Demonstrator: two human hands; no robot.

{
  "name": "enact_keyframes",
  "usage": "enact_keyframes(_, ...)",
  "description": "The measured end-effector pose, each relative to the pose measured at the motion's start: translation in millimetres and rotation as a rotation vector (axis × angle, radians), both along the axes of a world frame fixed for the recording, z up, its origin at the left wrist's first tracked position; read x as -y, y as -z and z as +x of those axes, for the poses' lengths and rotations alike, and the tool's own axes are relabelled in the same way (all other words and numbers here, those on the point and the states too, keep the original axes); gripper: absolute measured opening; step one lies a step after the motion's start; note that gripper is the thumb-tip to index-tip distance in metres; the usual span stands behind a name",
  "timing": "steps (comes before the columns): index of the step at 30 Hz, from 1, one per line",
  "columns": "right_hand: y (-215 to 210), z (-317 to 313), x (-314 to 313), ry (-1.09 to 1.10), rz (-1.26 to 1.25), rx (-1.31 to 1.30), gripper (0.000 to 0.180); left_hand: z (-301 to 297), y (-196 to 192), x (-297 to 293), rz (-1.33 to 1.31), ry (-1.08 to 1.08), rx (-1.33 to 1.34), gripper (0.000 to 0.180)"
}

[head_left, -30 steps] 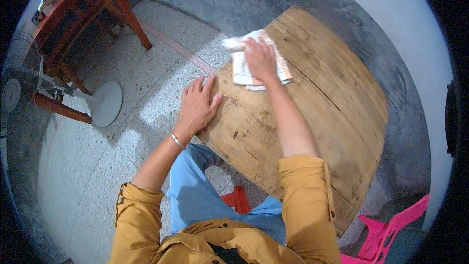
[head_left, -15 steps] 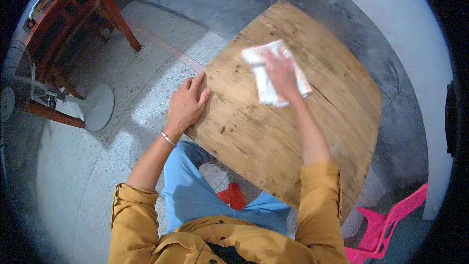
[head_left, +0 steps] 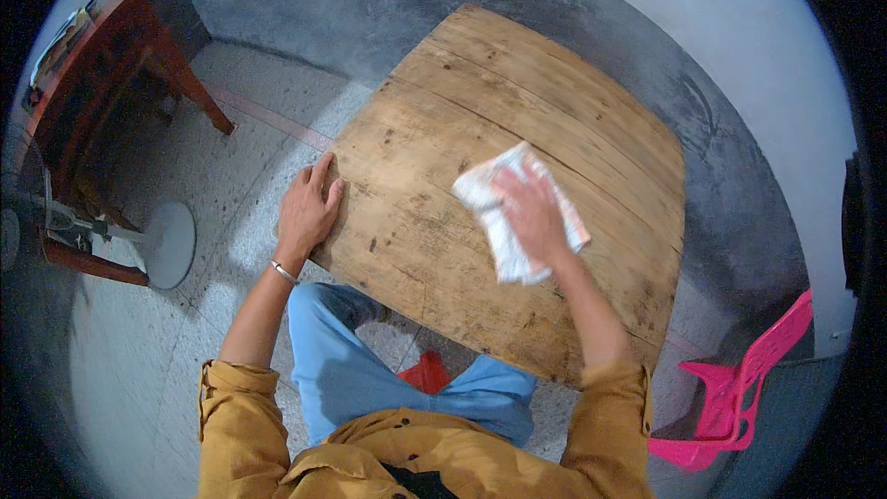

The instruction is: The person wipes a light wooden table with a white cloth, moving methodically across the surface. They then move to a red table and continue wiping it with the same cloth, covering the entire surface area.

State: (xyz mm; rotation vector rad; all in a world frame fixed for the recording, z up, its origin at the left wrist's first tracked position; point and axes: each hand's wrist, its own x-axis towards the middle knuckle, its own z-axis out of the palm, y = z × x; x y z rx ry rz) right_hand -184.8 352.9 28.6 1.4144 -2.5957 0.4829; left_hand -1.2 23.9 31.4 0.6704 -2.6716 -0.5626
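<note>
A white cloth (head_left: 513, 254) with a faint pinkish edge lies spread on a worn wooden table (head_left: 416, 212). My right hand (head_left: 533, 212) presses down on this cloth from above, slightly blurred, its palm hiding the middle. At the table's left edge rests my left hand (head_left: 309, 208), fingers apart and holding nothing, with a metal bangle (head_left: 284, 272) round the wrist. Planks, dark stains and a long crack show on the tabletop around the cloth.
A pink plastic chair (head_left: 730, 397) stands at the lower right. Something red (head_left: 425, 373) shows between my legs, under the table's near edge. Left of me are a reddish wooden table (head_left: 185, 74) and a round grey stand base (head_left: 169, 245). Walls (head_left: 305, 0) border the table's far side.
My right hand and the cloth have moved nearer to me and rightward across the tabletop. The whole view has shifted, so the table appears farther left. My left hand stays at its edge.
</note>
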Motion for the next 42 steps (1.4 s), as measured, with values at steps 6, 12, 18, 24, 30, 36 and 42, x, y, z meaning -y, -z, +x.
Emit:
enact_keyframes(6,18.8,-112.8,-2.0,0.367,-0.052,-0.042,0.041,-2.2,-2.7,-2.4,0.002,0.003,-0.027,0.047)
enact_keyframes(12,15.8,-25.1,-6.8,0.145,-0.019,-0.028,0.038,-2.3,-2.9,-2.5,0.011,-0.009,0.002,0.046)
enact_keyframes(18,-18.4,141.2,-57.7,-0.114,0.018,0.132,0.037,-25.9,24.5,-30.0,-0.254,0.088,-0.04,0.048)
enact_keyframes(24,2.0,68.6,-95.9,0.111,-0.017,0.051,0.033,-71.6,15.9,-151.5,-0.129,0.381,-0.057,0.051)
enact_keyframes(30,21.6,-99.1,-151.8,0.639,-0.1,-0.082,0.038,-81.8,17.3,-169.7,-0.141,0.503,-0.112,0.047)
enact_keyframes(36,18.8,-52.2,-144.7,0.37,-0.197,-0.084,0.045,-79.2,10.8,-169.4,-0.158,0.486,-0.08,0.047)
enact_keyframes(42,-8.3,149.2,-153.1,0.063,-0.142,0.162,0.037,-79.6,7.6,-175.5,-0.159,0.504,-0.093,0.046)
